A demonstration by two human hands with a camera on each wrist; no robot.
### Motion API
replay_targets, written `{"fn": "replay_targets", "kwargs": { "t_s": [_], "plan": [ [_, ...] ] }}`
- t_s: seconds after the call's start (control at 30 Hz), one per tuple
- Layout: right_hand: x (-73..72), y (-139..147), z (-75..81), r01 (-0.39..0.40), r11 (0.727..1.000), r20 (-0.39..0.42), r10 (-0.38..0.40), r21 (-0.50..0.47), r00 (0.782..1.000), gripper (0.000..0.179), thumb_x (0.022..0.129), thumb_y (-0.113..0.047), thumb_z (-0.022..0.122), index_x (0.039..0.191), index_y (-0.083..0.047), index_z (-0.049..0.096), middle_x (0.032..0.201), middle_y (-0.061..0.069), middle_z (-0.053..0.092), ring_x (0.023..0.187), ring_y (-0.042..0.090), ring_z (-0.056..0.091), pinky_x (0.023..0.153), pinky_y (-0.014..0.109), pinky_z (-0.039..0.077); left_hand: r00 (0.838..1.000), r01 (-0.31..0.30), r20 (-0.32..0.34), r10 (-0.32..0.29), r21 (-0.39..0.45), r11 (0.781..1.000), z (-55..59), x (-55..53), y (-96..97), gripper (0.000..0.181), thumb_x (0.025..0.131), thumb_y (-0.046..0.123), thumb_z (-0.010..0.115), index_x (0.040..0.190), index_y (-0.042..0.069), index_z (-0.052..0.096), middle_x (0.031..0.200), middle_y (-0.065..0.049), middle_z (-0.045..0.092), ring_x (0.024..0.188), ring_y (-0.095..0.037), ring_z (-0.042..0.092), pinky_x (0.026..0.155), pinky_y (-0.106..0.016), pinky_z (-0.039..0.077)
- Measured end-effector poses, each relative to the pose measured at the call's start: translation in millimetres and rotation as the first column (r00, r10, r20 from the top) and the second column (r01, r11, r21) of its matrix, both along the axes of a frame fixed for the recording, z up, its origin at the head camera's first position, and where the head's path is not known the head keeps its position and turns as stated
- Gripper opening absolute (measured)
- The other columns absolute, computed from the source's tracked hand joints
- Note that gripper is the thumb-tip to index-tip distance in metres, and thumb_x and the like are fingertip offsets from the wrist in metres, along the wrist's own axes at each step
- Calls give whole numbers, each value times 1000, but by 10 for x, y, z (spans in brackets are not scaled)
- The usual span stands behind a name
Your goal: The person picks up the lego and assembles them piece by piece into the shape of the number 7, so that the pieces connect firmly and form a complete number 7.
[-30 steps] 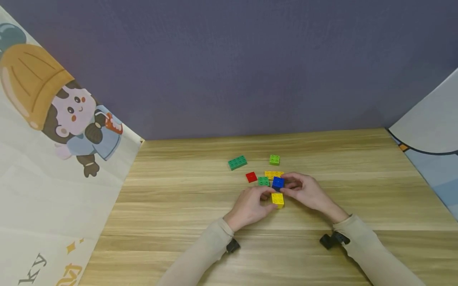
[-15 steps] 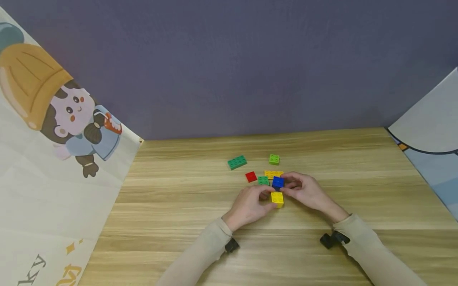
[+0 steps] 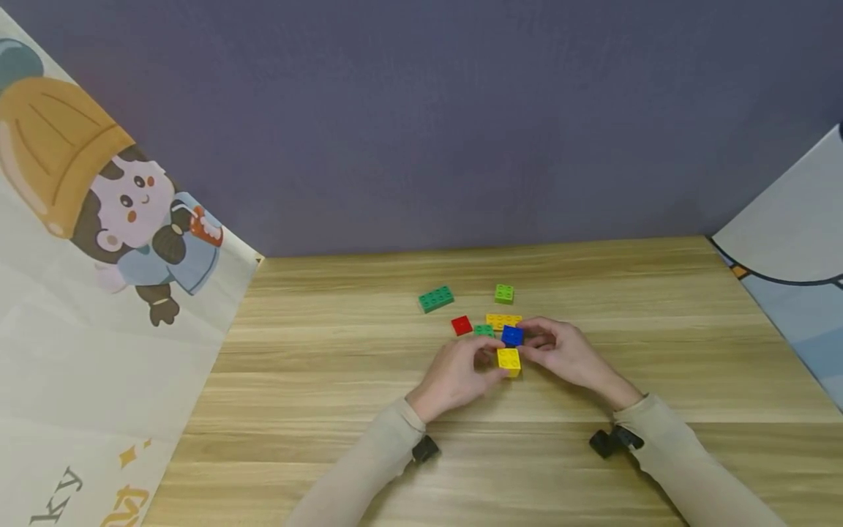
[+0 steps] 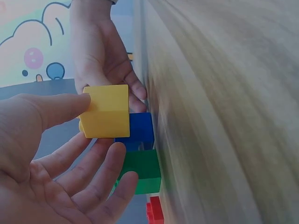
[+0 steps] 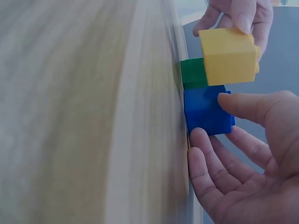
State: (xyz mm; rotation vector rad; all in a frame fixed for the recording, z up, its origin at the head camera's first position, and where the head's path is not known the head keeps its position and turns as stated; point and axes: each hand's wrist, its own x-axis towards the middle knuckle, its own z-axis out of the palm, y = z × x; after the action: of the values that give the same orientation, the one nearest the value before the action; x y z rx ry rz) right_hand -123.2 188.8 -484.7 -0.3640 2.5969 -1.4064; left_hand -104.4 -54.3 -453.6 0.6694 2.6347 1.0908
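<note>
My left hand (image 3: 454, 377) pinches a square yellow brick (image 3: 508, 359) between thumb and fingers. Both wrist views show this yellow block (image 4: 106, 112) off the tabletop, on the near side of a blue brick (image 3: 512, 336). My right hand (image 3: 566, 356) holds the blue block (image 5: 208, 111), its thumb on the near face and its other fingers around the far side; it stands on the wood. Beside the blue one is a green square brick (image 3: 484, 331), partly hidden by my left fingers. A longer yellow brick (image 3: 503, 320) lies just behind them.
A flat red piece (image 3: 462, 326) lies left of the green square. Farther back are a long dark green brick (image 3: 436, 298) and a small lime brick (image 3: 504, 293). The wooden table (image 3: 316, 351) meets a dark partition (image 3: 421, 132) at its far edge.
My left hand has moved the square yellow brick slightly up and away from me, closer to the blue one. The right hand and the blue brick have stayed nearly still.
</note>
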Motion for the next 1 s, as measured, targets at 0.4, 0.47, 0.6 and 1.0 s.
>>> {"fn": "replay_targets", "kwargs": {
  "t_s": [0.4, 0.47, 0.6, 1.0],
  "plan": [
    [-173, 114, 129, -43, 999, 30, 43, 10, 999, 44, 99, -13, 76, 140, -1, 65, 134, 24, 70, 106, 27, 74, 86, 32, 65, 999, -34, -5, 34, 29, 999, 90, -132, 125, 39, 98, 34, 80, 134, 18, 74, 131, 2, 76, 110, -14, 72, 92, -24, 56],
    [-204, 141, 151, -54, 999, 33, 53, 10, 998, 44, 99, -14, 76, 140, -1, 64, 134, 24, 70, 106, 27, 74, 86, 32, 65, 999, -36, -2, 37, 41, 998, 116, -155, 141, 39, 98, 33, 80, 134, 18, 74, 131, 2, 76, 110, -15, 72, 92, -24, 57],
    [-336, 214, 173, -71, 997, 39, 70, 20, 997, 44, 98, -14, 76, 139, -1, 65, 133, 23, 70, 105, 26, 74, 87, 32, 65, 998, -58, 3, 58, 64, 996, 162, -244, 192, 39, 98, 32, 80, 133, 18, 74, 131, 2, 76, 109, -15, 73, 91, -25, 57],
    [-745, 439, 272, -149, 988, 52, 147, 34, 988, 45, 98, -14, 77, 140, -3, 65, 125, 19, 73, 99, 20, 73, 81, 23, 61, 992, -125, 12, 125, 113, 986, 262, -543, 377, 40, 98, 30, 79, 135, 16, 73, 133, 1, 76, 109, -19, 75, 88, -24, 57]
  ]
}}
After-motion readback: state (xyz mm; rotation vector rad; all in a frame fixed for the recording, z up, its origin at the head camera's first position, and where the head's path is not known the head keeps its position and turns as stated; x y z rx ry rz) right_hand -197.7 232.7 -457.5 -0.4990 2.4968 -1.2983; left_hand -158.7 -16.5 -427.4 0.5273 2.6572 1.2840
